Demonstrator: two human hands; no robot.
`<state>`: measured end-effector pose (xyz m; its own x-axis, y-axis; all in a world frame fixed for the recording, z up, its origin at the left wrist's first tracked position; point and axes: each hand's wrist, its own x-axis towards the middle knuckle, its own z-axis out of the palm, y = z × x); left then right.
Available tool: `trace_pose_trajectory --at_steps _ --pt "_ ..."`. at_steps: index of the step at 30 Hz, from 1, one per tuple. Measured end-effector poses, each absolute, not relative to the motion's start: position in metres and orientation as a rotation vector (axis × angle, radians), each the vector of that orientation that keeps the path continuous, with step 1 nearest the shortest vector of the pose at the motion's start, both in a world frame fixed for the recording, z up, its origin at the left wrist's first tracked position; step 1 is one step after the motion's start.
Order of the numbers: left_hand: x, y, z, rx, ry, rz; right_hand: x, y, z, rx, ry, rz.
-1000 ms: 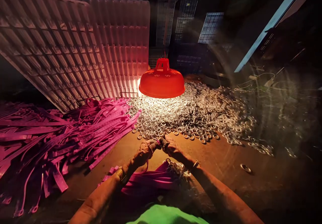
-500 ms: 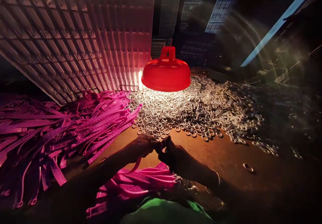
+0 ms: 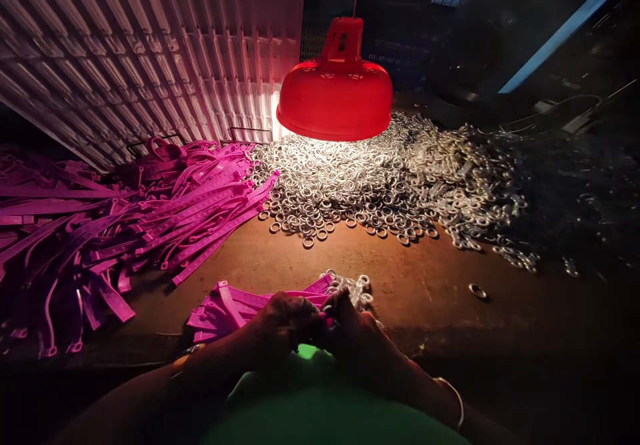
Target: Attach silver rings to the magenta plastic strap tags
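Note:
My left hand (image 3: 287, 318) and my right hand (image 3: 354, 328) meet close to my body, fingers closed and fingertips together, mostly in shadow. Between them shows a small bit of a pink strap (image 3: 329, 322), pinched by my left hand. What my right fingertips grip against it is too dark to make out. Just beyond my hands lies a small stack of pink straps (image 3: 230, 305), with several metal rings (image 3: 361, 286) at its right end. Farther back, a big heap of metal rings (image 3: 320, 185) spreads under the lamp.
A large pile of loose pink straps (image 3: 190, 218) covers the table's left side. The red lamp (image 3: 335, 98) hangs low over the rings. Behind stands a ribbed pale panel (image 3: 225, 65). One stray ring (image 3: 477, 291) lies on the brown tabletop (image 3: 400, 271) at right.
Both hands have drawn back toward my body, from near the ring heap to the near stack of straps. The view has tilted down. The strap hanging from my left hand no longer shows.

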<state>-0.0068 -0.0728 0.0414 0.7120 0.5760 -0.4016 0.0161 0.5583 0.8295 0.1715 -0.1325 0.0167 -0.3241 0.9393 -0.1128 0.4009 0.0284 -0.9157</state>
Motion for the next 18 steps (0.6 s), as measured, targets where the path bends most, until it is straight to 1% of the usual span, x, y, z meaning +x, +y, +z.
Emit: trace_pose_trajectory --at_steps 3,9,13,15,18 --pt "-0.006 -0.076 0.04 0.859 0.71 0.38 0.169 -0.129 0.022 -1.217 -1.775 1.415" --pt "-0.004 -0.076 0.033 0.757 0.724 0.266 0.166 -0.122 0.037 -1.311 -2.017 1.3" --pt "-0.001 -0.075 0.029 0.748 0.735 0.279 0.169 -0.115 0.053 -1.373 -2.179 1.26" --pt "-0.001 -0.07 0.026 0.852 0.765 0.28 0.173 -0.111 0.056 -1.39 -2.229 1.254" --pt "0.0 -0.057 0.018 1.26 0.807 0.292 0.187 -0.103 0.051 -1.45 -2.219 1.167"
